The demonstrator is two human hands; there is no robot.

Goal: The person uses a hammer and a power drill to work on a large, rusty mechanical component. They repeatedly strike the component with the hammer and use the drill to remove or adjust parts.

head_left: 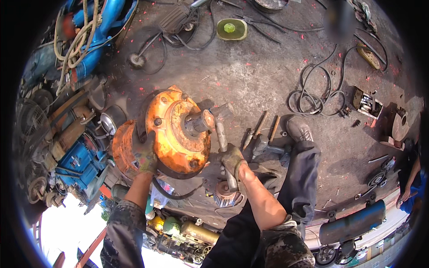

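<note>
A heavy orange cast housing [175, 129], worn and rusty, stands on the floor with a thick shaft stub [201, 121] sticking out of its centre to the right. My left hand [146, 160], in a dirty work glove, grips the housing's lower left edge, beside a second curved orange part [124, 149]; its fingertips are partly hidden. Wrapped around the handle of a hammer [221, 135] is my gloved right hand [232, 161]. The hammer's head is up beside the end of the shaft stub; whether they touch I cannot tell.
Right of the hammer lie two wooden-handled tools [261, 127] and a power tool [263, 147], near my shoe [299, 128]. Blue machinery [78, 156] crowds the left. A coiled cable [313, 91], a metal box [367, 102] and a green-yellow tray [232, 29] lie farther off. Another person's hand [404, 195] shows far right.
</note>
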